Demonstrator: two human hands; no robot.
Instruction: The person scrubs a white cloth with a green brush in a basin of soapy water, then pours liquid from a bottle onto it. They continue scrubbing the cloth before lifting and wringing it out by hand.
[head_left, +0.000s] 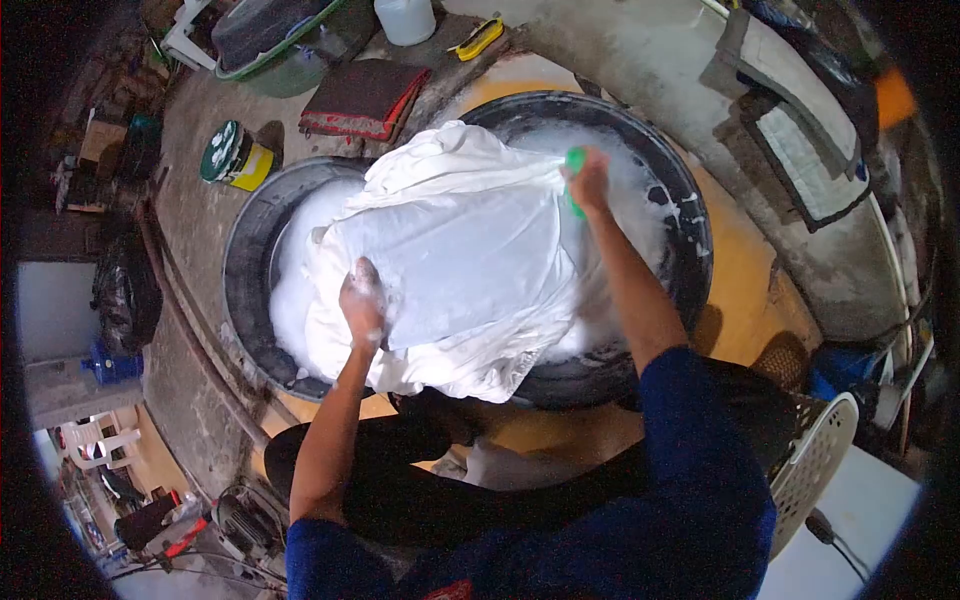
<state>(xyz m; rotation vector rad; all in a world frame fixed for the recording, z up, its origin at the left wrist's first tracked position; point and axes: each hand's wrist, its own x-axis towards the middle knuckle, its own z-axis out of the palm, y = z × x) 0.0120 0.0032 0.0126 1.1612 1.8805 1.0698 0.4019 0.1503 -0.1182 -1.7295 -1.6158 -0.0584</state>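
A large white cloth [455,255] is spread over two black basins full of suds, the left basin [245,270] and the right basin [680,210]. My left hand [362,303] presses flat on the cloth near its lower left part, with foam on the fingers. My right hand [588,180] is at the cloth's upper right, gripping a green brush [575,170] held against the fabric. Soapy white foam [640,215] fills the right basin beside that hand.
A green and yellow tin [232,155] stands left of the basins. A red-edged mat [362,98], a white jug [405,20] and a yellow brush [478,38] lie beyond them. A white plastic chair [815,460] is under me at the right.
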